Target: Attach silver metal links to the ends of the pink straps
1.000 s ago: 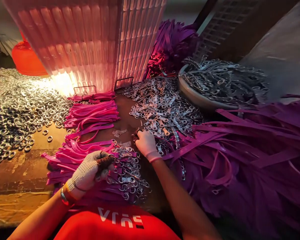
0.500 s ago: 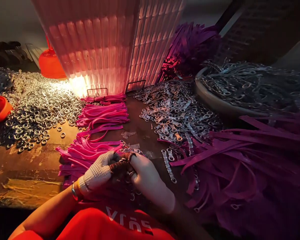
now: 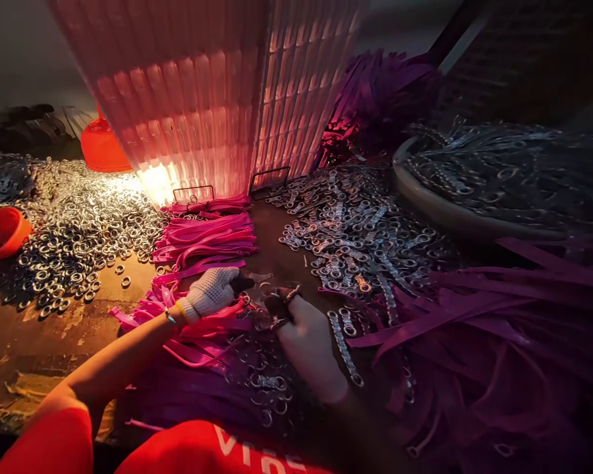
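Note:
My left hand (image 3: 213, 290), in a white dotted glove with dark fingertips, reaches over a pile of pink straps (image 3: 202, 235). Its fingers are closed, and what they hold, if anything, is hidden. Just below its fingertips is a strap end with a metal ring (image 3: 246, 299). To the right, my gloved right hand (image 3: 307, 339) has its fingers curled in, also dark at the tips. Small metal pieces show by those fingers, but I cannot make out what is gripped. Loose metal links (image 3: 269, 382) lie in shadow between my forearms, beside darker straps.
Metal rings (image 3: 93, 227) are heaped at the left, near an orange cup (image 3: 4, 232) and a lit red lamp (image 3: 103, 146). A ribbed translucent panel (image 3: 192, 112) stands behind. Metal links (image 3: 346, 230), a full basin (image 3: 425, 197) and purple straps (image 3: 474, 329) occupy the right.
My hands have come apart. The left has moved forward over the pink straps, and the right has shifted slightly right. Metal links near my lap now show.

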### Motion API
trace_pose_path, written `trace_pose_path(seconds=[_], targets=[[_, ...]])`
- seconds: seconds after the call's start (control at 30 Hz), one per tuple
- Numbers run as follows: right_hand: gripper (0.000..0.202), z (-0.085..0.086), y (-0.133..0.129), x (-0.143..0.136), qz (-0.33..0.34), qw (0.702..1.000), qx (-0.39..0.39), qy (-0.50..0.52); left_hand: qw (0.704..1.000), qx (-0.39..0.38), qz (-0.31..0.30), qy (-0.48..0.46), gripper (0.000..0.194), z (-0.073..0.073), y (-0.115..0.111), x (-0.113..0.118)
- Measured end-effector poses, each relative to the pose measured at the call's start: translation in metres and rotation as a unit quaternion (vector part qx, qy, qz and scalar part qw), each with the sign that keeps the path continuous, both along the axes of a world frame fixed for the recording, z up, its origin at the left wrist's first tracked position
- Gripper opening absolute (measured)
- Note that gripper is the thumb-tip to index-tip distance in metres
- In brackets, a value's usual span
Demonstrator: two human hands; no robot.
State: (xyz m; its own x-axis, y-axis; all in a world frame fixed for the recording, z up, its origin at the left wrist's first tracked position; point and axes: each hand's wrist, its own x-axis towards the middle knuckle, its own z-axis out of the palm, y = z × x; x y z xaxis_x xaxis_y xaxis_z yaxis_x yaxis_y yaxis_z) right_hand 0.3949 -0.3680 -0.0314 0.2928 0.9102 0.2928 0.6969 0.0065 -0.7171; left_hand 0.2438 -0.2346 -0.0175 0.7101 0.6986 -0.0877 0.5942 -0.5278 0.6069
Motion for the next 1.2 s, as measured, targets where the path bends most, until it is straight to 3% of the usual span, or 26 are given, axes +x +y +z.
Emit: trace_pose_path(seconds=[0.07,0.13,0.23,0.33,0.47,0.6,0.73,0.87,0.97,1.1,1.2], targets=[[0.027,0.003,0.007,0.008,-0.023,0.996,-0.011,0.08,0.996,0.076,-0.001,0.049,0.019,-0.014,0.031,0.016],[0.027,0.006,0.009,0.011,-0.005,0.992,-0.005,0.123,0.991,0.103,0.004,0.082,0.019,-0.029,0.052,0.032],[0.023,0.007,0.006,0.009,0.017,0.991,-0.013,0.133,0.985,0.123,0.004,0.118,0.027,-0.047,0.062,0.05],[0.023,0.007,0.004,0.008,0.02,0.993,-0.031,0.116,0.986,0.115,0.003,0.123,0.023,-0.048,0.06,0.053],[0.04,0.009,0.005,0.011,0.047,0.996,-0.024,0.074,0.994,0.066,-0.005,0.087,0.018,-0.019,0.042,0.027],[0.032,0.015,0.008,0.005,0.086,0.996,-0.016,-0.004,0.998,-0.067,-0.011,-0.006,0.022,0.022,-0.001,-0.011],[0.016,0.025,0.012,-0.009,0.116,0.986,-0.038,-0.11,0.945,-0.263,0.071,-0.181,0.033,0.043,-0.037,-0.031],[0.014,0.031,0.008,-0.021,0.107,0.966,-0.019,-0.233,0.931,-0.292,0.115,-0.187,0.038,0.047,-0.053,-0.036],[0.012,0.028,-0.001,-0.027,0.107,0.944,0.031,-0.31,0.932,-0.293,0.097,-0.19,0.037,0.045,-0.061,-0.038],[0.013,0.017,-0.011,-0.03,0.132,0.934,0.056,-0.327,0.96,-0.201,0.057,-0.187,0.028,0.03,-0.076,-0.046],[0.012,0.01,-0.015,-0.035,0.144,0.94,0.049,-0.307,0.963,-0.192,0.089,-0.167,0.007,0.014,-0.087,-0.056]])
